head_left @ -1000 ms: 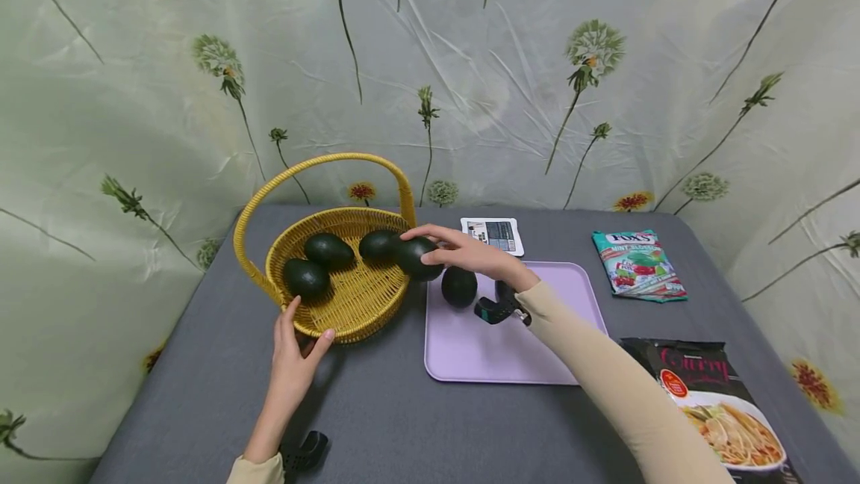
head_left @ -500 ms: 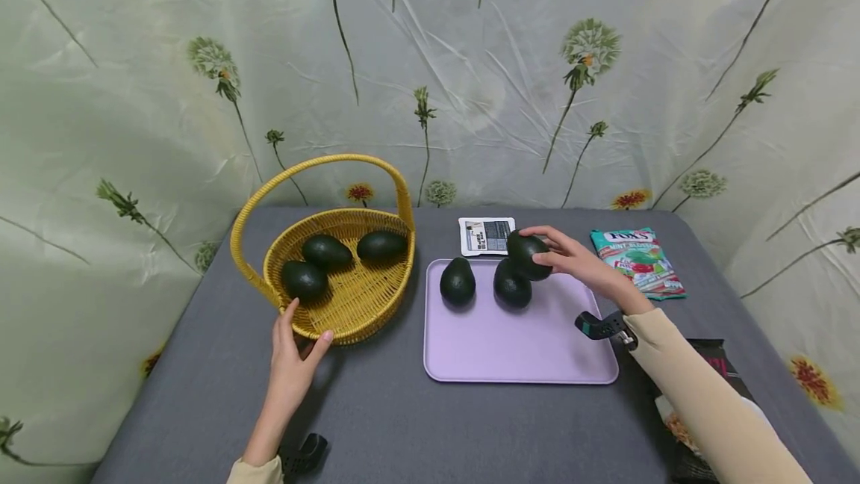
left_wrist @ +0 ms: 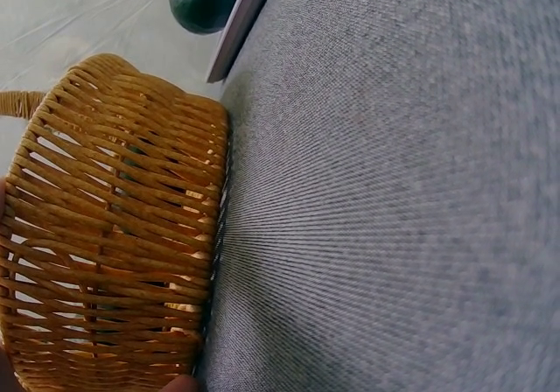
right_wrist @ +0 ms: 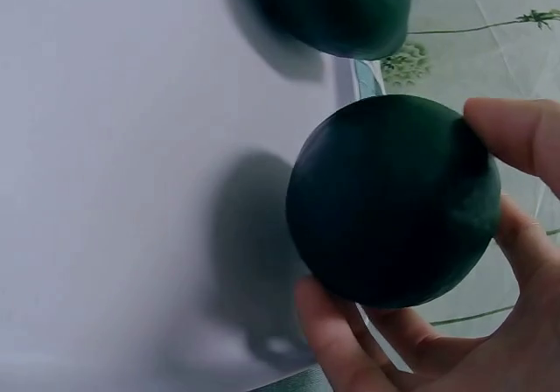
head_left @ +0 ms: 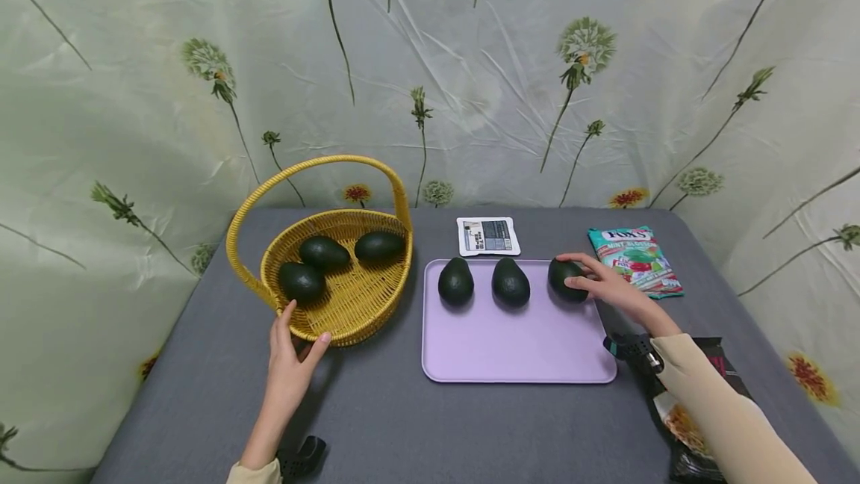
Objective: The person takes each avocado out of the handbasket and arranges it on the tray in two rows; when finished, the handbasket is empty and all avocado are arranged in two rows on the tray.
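Observation:
In the head view my right hand (head_left: 608,287) grips a dark green avocado (head_left: 563,280) at the far right corner of a lilac tray (head_left: 517,353). The right wrist view shows fingers and thumb spread around that avocado (right_wrist: 394,204), its shadow falling on the tray. Two more avocados, one at the left (head_left: 456,282) and one in the middle (head_left: 510,284), stand in a row along the tray's far side. My left hand (head_left: 291,364) holds the near rim of a yellow wicker basket (head_left: 356,323), thumb and fingers at the edge. Three avocados (head_left: 325,253) lie inside it.
Behind the tray lies a white labelled packet (head_left: 488,236). A green candy bag (head_left: 637,260) is at the back right, and a black noodle packet (head_left: 685,424) sits partly under the right forearm. The basket's tall handle (head_left: 316,163) arches up. A flowered curtain (head_left: 430,58) hangs behind the grey table (head_left: 403,424).
My right hand has carried the avocado from beside the basket rightward, past the middle avocado, and down to the tray's far right corner. The left hand stays on the basket rim.

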`<action>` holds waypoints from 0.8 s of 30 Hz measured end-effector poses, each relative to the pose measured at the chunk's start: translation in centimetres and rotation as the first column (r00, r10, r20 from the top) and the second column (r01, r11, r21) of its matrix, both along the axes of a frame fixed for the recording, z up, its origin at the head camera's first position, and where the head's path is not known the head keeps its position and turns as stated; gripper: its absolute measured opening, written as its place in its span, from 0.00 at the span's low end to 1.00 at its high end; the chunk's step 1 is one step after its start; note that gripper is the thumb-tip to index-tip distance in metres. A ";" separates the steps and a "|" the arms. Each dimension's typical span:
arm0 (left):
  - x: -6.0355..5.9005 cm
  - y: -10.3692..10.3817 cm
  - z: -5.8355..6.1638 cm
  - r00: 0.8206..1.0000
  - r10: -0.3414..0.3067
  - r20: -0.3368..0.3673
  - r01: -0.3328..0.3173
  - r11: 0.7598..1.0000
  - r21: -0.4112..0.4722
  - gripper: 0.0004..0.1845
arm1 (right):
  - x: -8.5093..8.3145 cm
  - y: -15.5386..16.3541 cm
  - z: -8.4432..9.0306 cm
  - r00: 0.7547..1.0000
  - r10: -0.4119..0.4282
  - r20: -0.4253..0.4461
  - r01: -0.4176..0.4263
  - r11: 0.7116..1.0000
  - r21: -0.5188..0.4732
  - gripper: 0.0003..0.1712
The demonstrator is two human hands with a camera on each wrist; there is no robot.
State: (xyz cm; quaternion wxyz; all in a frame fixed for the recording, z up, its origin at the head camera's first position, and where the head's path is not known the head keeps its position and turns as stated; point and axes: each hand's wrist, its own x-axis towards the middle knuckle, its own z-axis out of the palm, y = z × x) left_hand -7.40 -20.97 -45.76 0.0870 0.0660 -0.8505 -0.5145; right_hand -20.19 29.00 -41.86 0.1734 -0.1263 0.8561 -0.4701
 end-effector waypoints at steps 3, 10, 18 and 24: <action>0.0 0.1 0.1 1.000 -0.003 -0.001 0.003 1.000 0.002 0.42 | 0.0 -0.1 -0.4 1.000 0.013 -0.004 -0.013 1.000 0.020 0.32; 0.0 0.0 -0.3 1.000 0.008 -0.021 -0.008 1.000 0.006 0.42 | 0.0 -0.2 -0.5 0.998 0.057 -0.007 -0.057 0.997 0.054 0.32; 0.0 -0.1 -0.4 0.999 0.009 -0.033 -0.009 1.000 0.009 0.42 | -0.1 -0.3 -0.3 0.998 0.056 0.008 -0.056 0.998 0.029 0.32; 0.0 -0.1 -0.4 0.999 0.015 -0.028 -0.015 1.000 0.007 0.42 | -0.2 -0.2 -0.4 0.999 0.033 0.008 -0.034 0.999 0.041 0.30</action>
